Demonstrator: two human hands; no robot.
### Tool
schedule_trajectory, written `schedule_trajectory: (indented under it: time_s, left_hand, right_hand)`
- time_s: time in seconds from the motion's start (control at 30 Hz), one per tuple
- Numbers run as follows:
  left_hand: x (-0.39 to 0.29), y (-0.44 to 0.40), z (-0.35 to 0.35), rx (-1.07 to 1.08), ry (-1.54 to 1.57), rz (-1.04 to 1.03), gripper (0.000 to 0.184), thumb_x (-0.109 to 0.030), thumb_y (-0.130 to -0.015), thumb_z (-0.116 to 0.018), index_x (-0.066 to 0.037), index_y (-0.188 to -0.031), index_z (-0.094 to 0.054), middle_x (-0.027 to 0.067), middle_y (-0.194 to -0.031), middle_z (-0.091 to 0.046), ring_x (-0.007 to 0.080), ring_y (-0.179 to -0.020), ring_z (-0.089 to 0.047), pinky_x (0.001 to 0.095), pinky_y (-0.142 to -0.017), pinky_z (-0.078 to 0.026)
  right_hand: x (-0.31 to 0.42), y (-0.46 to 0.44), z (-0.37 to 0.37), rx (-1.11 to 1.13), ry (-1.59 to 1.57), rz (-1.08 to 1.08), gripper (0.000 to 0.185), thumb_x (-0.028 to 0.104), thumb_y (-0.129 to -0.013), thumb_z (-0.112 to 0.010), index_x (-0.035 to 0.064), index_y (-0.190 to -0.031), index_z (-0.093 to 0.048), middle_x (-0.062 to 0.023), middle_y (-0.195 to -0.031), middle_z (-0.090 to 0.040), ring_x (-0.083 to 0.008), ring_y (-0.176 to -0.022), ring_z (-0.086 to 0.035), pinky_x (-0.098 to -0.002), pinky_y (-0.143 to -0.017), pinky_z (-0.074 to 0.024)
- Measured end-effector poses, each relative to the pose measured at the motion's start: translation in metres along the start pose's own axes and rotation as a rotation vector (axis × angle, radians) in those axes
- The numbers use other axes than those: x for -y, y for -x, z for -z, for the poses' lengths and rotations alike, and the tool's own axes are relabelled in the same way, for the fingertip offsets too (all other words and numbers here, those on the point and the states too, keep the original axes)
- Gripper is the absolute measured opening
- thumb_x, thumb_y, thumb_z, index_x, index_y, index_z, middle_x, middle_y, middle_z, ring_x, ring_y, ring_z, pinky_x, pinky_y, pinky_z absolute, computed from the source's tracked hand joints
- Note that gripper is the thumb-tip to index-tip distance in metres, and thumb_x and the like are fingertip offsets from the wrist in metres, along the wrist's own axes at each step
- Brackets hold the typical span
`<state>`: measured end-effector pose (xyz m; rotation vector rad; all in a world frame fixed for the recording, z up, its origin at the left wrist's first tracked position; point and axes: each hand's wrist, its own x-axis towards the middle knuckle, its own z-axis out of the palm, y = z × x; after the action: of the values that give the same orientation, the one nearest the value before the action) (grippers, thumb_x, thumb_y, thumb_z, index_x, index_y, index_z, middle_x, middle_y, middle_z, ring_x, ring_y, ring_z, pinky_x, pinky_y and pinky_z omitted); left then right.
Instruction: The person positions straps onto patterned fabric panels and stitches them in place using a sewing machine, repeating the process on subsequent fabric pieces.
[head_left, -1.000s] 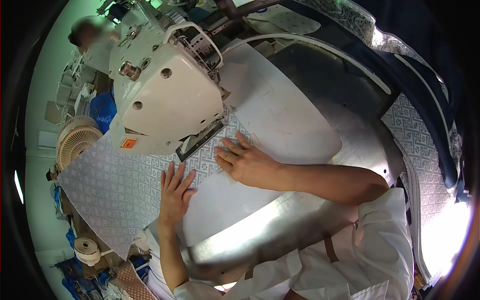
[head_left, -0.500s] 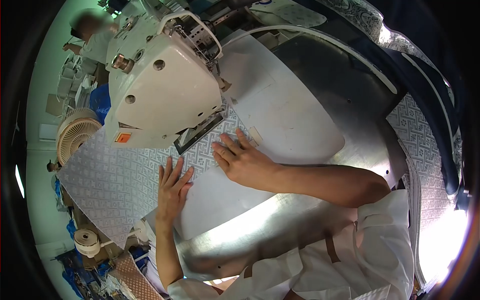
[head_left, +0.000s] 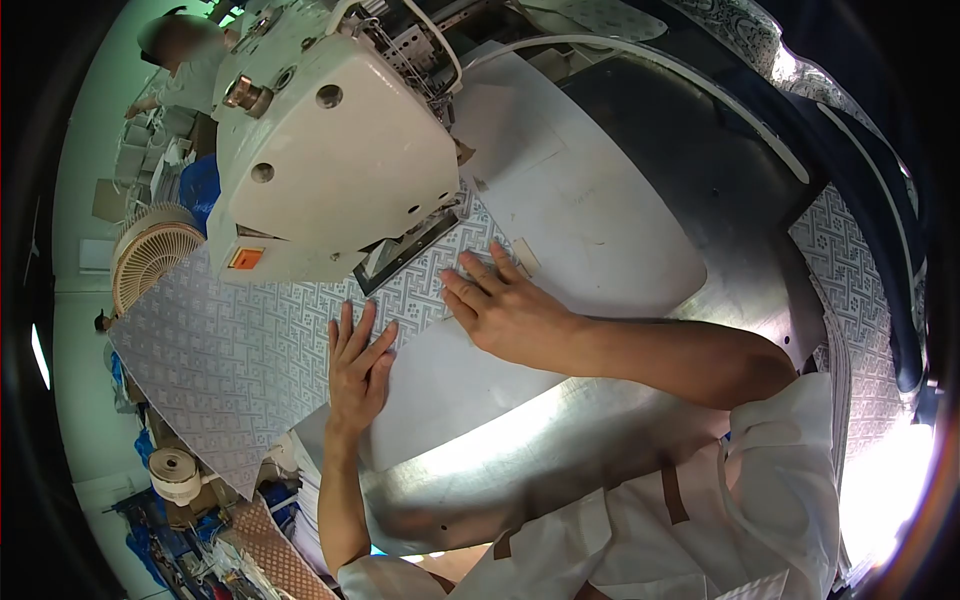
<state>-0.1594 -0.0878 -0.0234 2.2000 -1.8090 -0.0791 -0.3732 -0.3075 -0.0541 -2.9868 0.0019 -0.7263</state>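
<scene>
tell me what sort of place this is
Most likely a sewing workshop: what looks like an industrial sewing machine stands over patterned fabric, and more patterned cloth shows at the right of the view.

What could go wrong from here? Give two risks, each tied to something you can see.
1. Both the left hand and the right hand have fingertips close to the dark frame below the machine head; a finger might get caught if the machine runs.
2. The patterned fabric extends well past the metal table; its loose part could drag and pull it askew.
</scene>
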Motion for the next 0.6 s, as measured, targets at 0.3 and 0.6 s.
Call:
schedule_trajectory:
  time_s: [0.3,0.6]
  left_hand:
    - [0.012,-0.004,0.006,-0.002,0.004,-0.04,0.034,-0.022,-0.103,-0.06,-0.02,-0.135,-0.071,0.0101,-0.161,-0.047,0.0389,-0.156,-0.03,0.0584,-0.126,-0.015]
    - [0.016,-0.003,0.005,-0.005,0.002,-0.05,0.035,-0.022,-0.102,-0.06,-0.022,-0.135,-0.071,0.0095,-0.162,-0.047,0.0394,-0.155,-0.03,0.0588,-0.125,-0.016]
  right_hand:
    - [0.002,0.0,0.006,-0.004,0.058,0.008,0.039,0.008,-0.09,-0.06,-0.0107,-0.124,-0.068,-0.0273,-0.139,-0.063,-0.0465,-0.133,-0.058,-0.0631,-0.113,-0.042]
    - [-0.062,0.004,0.025,0.136,-0.319,-0.051,0.031,0.003,-0.087,-0.063,-0.0008,-0.115,-0.075,-0.014,-0.127,-0.072,-0.0293,-0.125,-0.066,-0.0422,-0.11,-0.0509]
